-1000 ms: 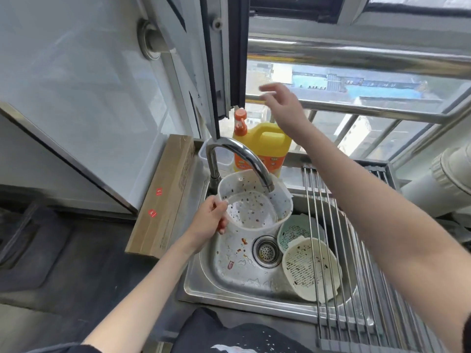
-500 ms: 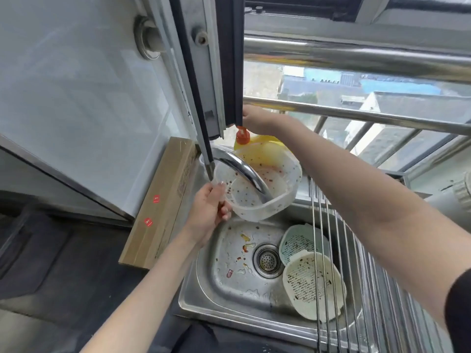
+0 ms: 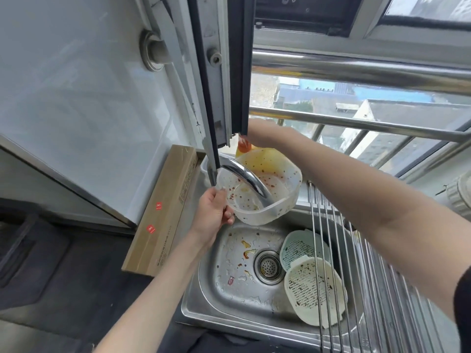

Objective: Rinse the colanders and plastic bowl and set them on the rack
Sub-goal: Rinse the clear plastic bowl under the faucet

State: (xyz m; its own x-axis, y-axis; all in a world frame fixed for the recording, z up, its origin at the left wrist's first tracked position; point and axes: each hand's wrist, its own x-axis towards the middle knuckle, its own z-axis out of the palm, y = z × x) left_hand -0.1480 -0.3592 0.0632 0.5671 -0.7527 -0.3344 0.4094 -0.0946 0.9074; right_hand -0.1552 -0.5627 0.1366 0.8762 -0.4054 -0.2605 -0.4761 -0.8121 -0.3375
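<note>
The sink (image 3: pixel 229 296) is the landmark. Over its back-left corner the left hand (image 3: pixel 212 215) pinches the plastic bowl (image 3: pixel 262 194) by its rim, mouth tilted toward the camera under the faucet (image 3: pixel 244 178). Both colanders (image 3: pixel 313 289) lie at its right. The right hand (image 3: pixel 257 135) reaches behind; its grip cannot be told. Keep the bowl's soiled inside under the spout.

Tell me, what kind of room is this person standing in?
Most likely a small home kitchen high up in a city building. A steel sink with a curved tap holds dirty colanders, a wire drying rack lies across it, and rooftops show beyond the barred window.
</note>
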